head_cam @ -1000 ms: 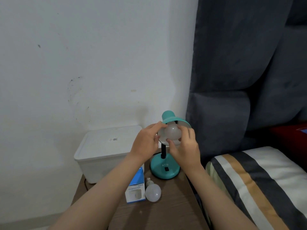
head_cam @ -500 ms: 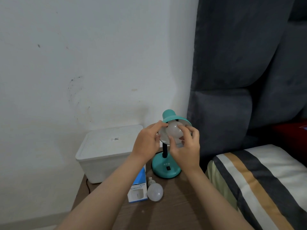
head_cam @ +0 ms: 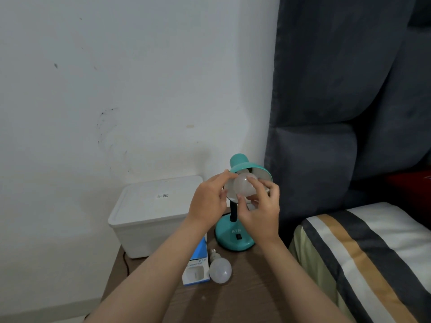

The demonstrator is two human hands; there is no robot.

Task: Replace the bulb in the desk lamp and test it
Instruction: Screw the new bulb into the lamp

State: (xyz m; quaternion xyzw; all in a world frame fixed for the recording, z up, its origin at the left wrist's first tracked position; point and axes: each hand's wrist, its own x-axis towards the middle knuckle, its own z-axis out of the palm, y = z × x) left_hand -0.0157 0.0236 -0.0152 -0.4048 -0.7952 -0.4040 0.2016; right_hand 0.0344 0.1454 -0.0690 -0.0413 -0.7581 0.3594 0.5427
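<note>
- A brown surface (head_cam: 245,297) stands by a white wall, next to a bed
- The bulb (head_cam: 243,186) sits inside the shade of the green lamp (head_cam: 234,238)
- The right hand (head_cam: 261,210) pinches the bulb with its fingertips; the left hand (head_cam: 210,201) holds the shade's rim
- Turn the bulb slowly and straight, and keep the shade from moving
- The lamp base says "ATN"
- A spare bulb (head_cam: 220,271) lies beside a blue box (head_cam: 196,266); its words are too small to read
</note>
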